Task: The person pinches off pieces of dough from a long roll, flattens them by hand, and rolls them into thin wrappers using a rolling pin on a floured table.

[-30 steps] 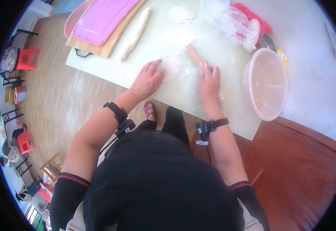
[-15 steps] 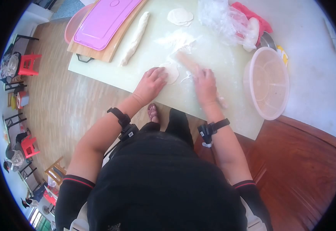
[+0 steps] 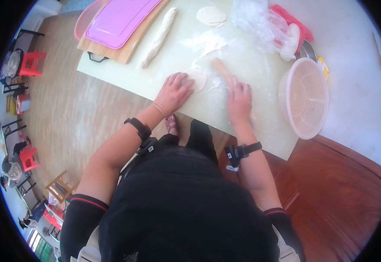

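A thin round dough wrapper (image 3: 198,80) lies flat on the pale green board (image 3: 155,85) near its front edge. My left hand (image 3: 175,91) grips the wrapper's left edge with bent fingers. To its right, my right hand (image 3: 240,101) is closed over a wooden rolling pin (image 3: 222,69), which slants away to the upper left, apart from the wrapper. Part of the pin is hidden under that hand. Loose flour (image 3: 208,43) is spread beyond the wrapper. Farther back sits a small stack of wrappers (image 3: 211,15), and a long dough roll (image 3: 159,38) rests at the left.
At the left, a purple lid (image 3: 118,22) lies on a wooden cutting board (image 3: 131,48). A pink plastic basin (image 3: 304,98) stands on the right. Behind it are a clear plastic bag (image 3: 260,26), a red cloth (image 3: 293,22) and a metal bowl (image 3: 308,51).
The rolling pin has moved slightly right, away from the wrapper, and its slant is steeper. More of the wrapper shows. My left hand stays at its edge; the whole view has shifted a little.
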A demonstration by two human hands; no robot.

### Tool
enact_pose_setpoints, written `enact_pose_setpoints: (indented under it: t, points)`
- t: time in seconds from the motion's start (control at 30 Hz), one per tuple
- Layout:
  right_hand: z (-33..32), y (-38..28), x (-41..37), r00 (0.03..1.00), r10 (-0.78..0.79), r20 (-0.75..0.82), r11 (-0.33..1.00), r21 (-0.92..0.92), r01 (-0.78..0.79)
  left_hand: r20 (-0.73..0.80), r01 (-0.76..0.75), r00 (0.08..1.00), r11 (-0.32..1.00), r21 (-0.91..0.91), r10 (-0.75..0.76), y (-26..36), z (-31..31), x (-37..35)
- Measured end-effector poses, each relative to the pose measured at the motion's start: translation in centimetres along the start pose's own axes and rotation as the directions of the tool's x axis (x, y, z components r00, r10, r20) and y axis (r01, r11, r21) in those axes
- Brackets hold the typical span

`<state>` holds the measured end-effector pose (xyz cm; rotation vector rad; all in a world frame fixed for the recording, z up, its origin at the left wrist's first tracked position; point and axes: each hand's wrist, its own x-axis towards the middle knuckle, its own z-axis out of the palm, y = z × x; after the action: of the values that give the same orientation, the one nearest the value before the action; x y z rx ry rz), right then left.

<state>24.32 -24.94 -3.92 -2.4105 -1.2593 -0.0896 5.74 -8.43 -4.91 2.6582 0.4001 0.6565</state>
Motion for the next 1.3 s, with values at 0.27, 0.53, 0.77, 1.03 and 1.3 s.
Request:
enact_pose_setpoints:
  t: [0.27, 0.53, 0.77, 1.03, 1.3]
  points:
    - [0.0, -2.9, -2.0, 0.994, 0.022, 0.11, 0.998, -0.059, -0.015, 0.004, 0.014, 1.0, 1.0, 0.004, -0.014, 0.6, 0.2, -0.2]
    - [0.0, -2.8, -1.2, 0.997, 0.065, 0.033, 0.998, 0.024, -0.065, 0.013, -0.034, 0.999, 0.999, -0.004, 0.034, -0.2, -0.3, -0.3]
    - [0.1, -4.4, -0.5, 0.992, -0.113, 0.057, 0.992, 0.063, 0.109, 0.007, -0.042, 0.999, 0.997, -0.072, 0.043, -0.6, -0.4, -0.8]
    - [0.5, -5.6, 0.3, 0.991, -0.122, 0.055, 0.989, 0.089, 0.117, -0.003, -0.067, 0.998, 0.996, -0.065, 0.067, -0.6, -0.7, -1.1]
    - [1.6, -6.1, 0.5, 0.977, -0.201, 0.073, 0.976, 0.096, 0.194, -0.024, -0.073, 0.997, 0.994, -0.086, 0.072, -0.8, -0.2, -1.3]
